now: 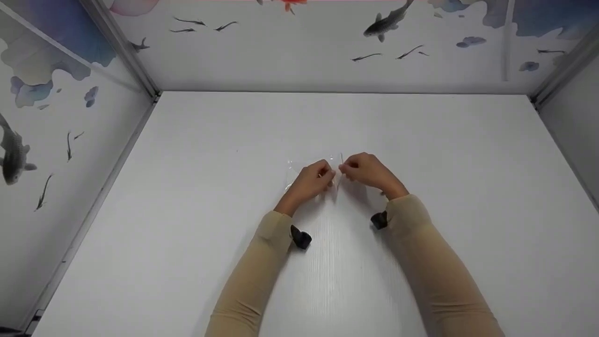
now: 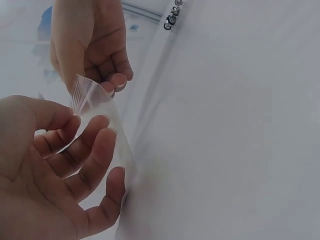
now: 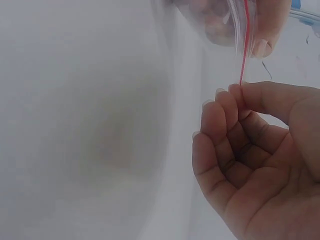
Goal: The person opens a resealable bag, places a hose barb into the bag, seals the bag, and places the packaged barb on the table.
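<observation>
Between the two hands stands a clear plastic zip bag [image 1: 294, 164], with a red line [image 3: 245, 47] along its zip showing in the right wrist view. My left hand [image 1: 310, 181] pinches the bag's zip edge between thumb and index finger; its other fingers curl loosely beside the clear film [image 2: 92, 100]. On the other side, my right hand [image 1: 367, 169] pinches the end of the zip edge with thumb and fingertips. Both hands are a little above the white table, close together. Whether anything lies inside the bag I cannot tell.
The white table [image 1: 196, 243] spreads around both arms. White panels printed with fish and blue-purple shapes stand behind it [image 1: 290, 61] and on the left. Black wrist cameras sit beside the left cuff [image 1: 301, 238] and the right cuff [image 1: 379, 220].
</observation>
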`<state>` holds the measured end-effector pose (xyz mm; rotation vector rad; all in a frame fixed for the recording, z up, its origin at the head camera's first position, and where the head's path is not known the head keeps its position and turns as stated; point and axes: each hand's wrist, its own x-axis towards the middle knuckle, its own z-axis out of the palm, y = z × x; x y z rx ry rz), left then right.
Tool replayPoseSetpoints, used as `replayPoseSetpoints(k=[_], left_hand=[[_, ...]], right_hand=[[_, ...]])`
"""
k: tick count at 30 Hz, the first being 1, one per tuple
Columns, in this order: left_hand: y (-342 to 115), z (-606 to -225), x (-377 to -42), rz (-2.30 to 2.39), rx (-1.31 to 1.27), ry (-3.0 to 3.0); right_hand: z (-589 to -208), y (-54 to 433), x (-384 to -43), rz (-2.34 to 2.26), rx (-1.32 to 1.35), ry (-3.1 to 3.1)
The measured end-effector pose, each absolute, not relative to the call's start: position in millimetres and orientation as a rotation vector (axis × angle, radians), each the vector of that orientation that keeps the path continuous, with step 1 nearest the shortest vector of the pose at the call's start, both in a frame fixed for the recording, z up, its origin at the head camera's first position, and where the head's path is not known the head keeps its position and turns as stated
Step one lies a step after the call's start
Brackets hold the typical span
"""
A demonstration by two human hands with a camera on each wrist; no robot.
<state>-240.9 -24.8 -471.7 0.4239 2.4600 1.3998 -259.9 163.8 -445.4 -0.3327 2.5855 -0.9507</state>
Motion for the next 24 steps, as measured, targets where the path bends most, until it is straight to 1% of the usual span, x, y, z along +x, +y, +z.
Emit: replayPoseSetpoints(k=[12, 24], left_hand=[[-34, -471, -241, 1.445, 0.404, 2.420], [-41, -468, -240, 1.477, 0.432, 2.465]], right_hand=[[-435, 166, -257, -0.870, -0.419, 2.611], [-424, 172, -255, -0.768, -0.384, 2.596]])
